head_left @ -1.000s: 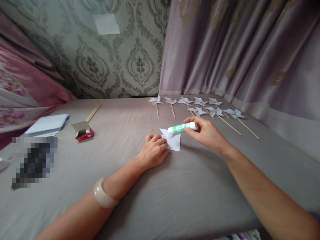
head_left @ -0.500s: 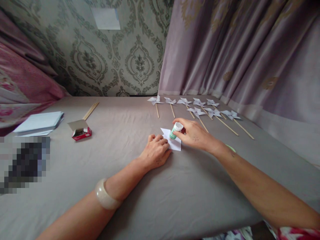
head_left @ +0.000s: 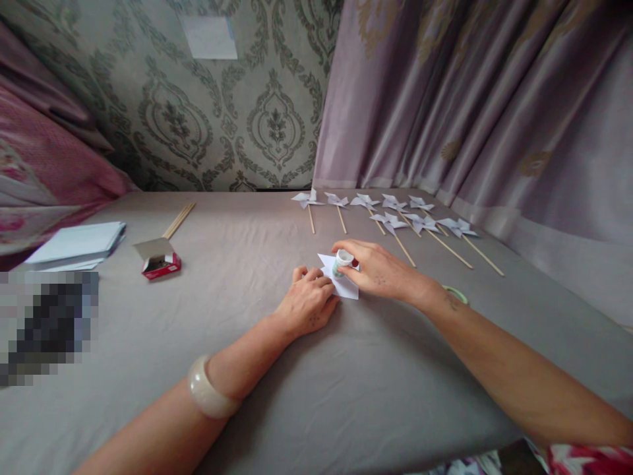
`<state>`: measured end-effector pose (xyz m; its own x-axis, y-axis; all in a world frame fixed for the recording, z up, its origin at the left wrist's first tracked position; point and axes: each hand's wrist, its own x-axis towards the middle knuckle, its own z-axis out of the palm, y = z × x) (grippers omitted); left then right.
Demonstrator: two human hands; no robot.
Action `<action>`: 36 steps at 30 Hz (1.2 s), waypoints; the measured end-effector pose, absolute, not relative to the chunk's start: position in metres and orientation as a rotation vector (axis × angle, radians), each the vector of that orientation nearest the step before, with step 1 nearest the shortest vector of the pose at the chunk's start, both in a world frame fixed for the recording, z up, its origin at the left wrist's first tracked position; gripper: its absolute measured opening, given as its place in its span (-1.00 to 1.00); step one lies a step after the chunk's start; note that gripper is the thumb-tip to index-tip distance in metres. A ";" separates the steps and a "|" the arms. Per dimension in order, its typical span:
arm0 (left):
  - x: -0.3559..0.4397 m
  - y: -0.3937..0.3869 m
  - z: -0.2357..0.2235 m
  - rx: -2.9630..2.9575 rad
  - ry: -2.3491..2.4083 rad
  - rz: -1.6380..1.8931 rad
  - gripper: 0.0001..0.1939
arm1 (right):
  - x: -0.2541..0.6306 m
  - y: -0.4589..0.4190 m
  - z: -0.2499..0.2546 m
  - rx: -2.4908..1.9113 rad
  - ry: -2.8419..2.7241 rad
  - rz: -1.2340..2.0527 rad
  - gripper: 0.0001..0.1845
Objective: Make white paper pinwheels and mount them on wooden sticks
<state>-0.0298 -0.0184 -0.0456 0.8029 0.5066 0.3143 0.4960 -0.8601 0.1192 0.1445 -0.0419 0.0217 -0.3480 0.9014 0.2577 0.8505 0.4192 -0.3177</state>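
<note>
On the grey cloth in front of me lies a small piece of white paper (head_left: 350, 289), cut or folded to points. My left hand (head_left: 309, 298) presses on its left side with fingers curled together, which hides part of it. A white and green glue stick (head_left: 341, 264) is gripped in my right hand (head_left: 370, 265), between thumb and fingers. It stands slightly tilted over the paper's middle, with its lower end down at the paper. A small dark red bit shows beside my right fingers, too small to name.
Several white paper pinwheels (head_left: 388, 222) on wooden sticks lie at the back right. Beside my right forearm is a pale green ring (head_left: 455, 295). To the left are a red open box (head_left: 161, 265), wooden sticks (head_left: 179, 220) and a stack of white paper (head_left: 76, 243).
My right hand has moved the glue stick a little to the left and down over the paper. More of the green ring shows. My left hand stays where it was.
</note>
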 end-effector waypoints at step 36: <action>-0.031 -0.018 -0.048 2.916 0.812 0.571 -0.76 | 0.159 -0.049 0.029 -1.324 -1.807 0.152 -0.76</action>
